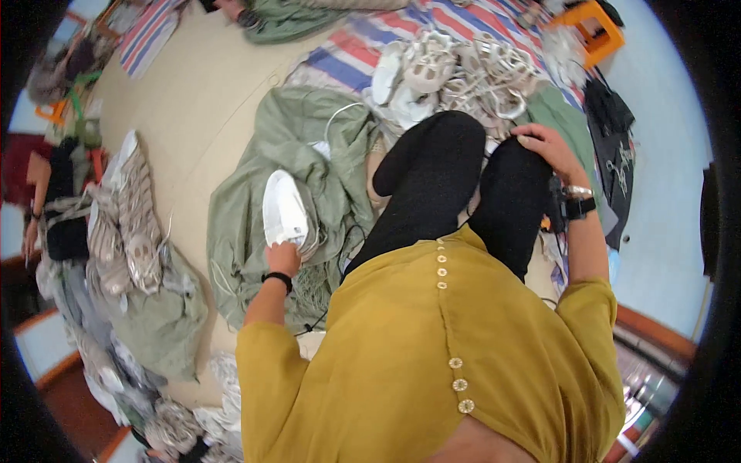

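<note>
Head view: left hand [282, 257], fingers closed on the white shoe's [283, 208] near end, shoe's length pointing toward frame top; right hand [545, 147] rests flat on a knee, holding nothing.

You see no packages, labels, signs or screens anywhere in this view from above.
</note>
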{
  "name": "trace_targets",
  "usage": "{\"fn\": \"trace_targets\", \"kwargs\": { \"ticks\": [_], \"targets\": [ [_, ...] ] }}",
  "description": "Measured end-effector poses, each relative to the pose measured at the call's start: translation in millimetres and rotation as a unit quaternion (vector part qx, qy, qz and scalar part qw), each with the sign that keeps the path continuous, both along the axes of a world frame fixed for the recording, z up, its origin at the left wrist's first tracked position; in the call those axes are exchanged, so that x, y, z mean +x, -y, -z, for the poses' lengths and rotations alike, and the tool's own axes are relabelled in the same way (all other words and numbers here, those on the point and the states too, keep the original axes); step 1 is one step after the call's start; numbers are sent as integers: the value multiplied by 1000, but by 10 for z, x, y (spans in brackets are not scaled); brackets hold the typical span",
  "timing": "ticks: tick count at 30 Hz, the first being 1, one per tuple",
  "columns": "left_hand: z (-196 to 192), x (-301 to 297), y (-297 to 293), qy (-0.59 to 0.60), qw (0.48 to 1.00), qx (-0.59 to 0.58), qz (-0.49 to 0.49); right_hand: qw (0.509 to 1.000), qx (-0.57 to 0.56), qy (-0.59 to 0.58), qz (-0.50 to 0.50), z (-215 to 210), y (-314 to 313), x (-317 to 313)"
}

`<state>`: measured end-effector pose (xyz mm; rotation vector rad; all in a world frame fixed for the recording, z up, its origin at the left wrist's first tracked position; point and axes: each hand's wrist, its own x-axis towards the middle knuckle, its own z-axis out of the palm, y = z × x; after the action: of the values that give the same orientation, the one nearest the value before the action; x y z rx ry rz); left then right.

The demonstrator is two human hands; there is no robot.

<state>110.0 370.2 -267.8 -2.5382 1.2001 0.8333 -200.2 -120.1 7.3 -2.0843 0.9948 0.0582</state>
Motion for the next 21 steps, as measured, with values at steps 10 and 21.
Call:
{"fn": "trace_targets", "kwargs": {
  "ticks": [10, 21],
  "targets": [
    [-888, -417, 1239, -166, 943, -287, -13, 996, -38, -23, 76, 1238, 54, -1162],
    [-2550, -902, 3209, -97, 877, -370, 292, 958, -57, 18, 282, 3044, -478, -1383]
  ]
}}
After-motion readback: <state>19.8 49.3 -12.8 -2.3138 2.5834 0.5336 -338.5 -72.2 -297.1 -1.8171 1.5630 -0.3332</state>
